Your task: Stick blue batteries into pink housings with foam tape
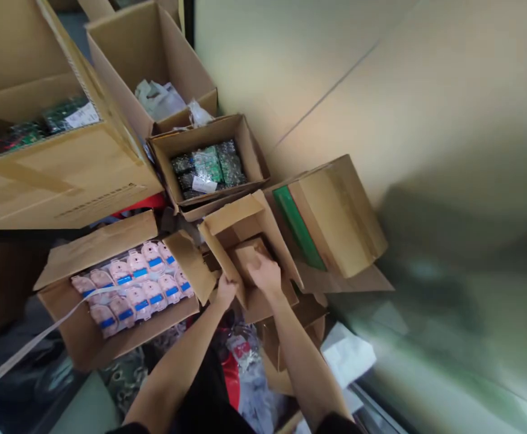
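A small open cardboard box (240, 226) lies in the middle of a pile of cartons. My left hand (225, 292) grips the near edge of its left flap. Inside the same box, my right hand (265, 272) rests palm down on a brown cardboard piece (249, 253). Both forearms reach up from the bottom of the view.
A carton of pink bagged parts with blue labels (132, 283) sits left, with a white strap (32, 343) trailing off it. Behind lie a box of green circuit boards (209, 166), a box of plastic bags (159, 99), a large carton (59, 175) and a tilted box with green tape (330, 220).
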The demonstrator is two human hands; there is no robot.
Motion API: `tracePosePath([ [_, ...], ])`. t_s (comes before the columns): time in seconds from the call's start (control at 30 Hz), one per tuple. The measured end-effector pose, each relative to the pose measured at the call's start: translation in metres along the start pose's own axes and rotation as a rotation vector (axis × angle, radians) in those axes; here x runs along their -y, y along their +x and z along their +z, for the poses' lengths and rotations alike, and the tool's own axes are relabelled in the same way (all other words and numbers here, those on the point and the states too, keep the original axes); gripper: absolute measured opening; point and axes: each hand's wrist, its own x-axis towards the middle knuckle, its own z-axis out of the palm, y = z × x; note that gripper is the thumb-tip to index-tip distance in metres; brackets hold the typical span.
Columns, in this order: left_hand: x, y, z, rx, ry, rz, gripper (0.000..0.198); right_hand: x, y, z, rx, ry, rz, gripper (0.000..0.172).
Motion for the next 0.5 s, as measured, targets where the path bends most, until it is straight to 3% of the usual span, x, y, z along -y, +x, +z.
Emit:
tracePosePath([
  [0.07, 0.002, 0.005, -0.014, 0.006, 0.039, -0.018, 0.020, 0.004, 0.001, 0.000, -0.017, 0.032, -0.089, 0.059],
  [0.13, 0.001, 0.010, -0.022, 0.029, 0.078, -0.024, 0.020, 0.011, 0.010, 0.000, -0.002, 0.038, -0.044, 0.083],
  [0.23, 0.000, 0.020, -0.011, 0.090, 0.138, -0.023, 0.022, 0.016, 0.019, 0.002, 0.061, 0.010, 0.054, 0.111],
  [0.4, -0.015, 0.017, 0.013, 0.146, 0.237, 0.002, 0.026, 0.016, -0.001, 0.005, 0.053, -0.114, 0.029, 0.113],
  [0.5, -0.034, -0.007, 0.009, 0.075, 0.259, 0.027, 0.029, 0.021, -0.014, -0.019, 0.167, -0.076, 0.052, 0.109],
])
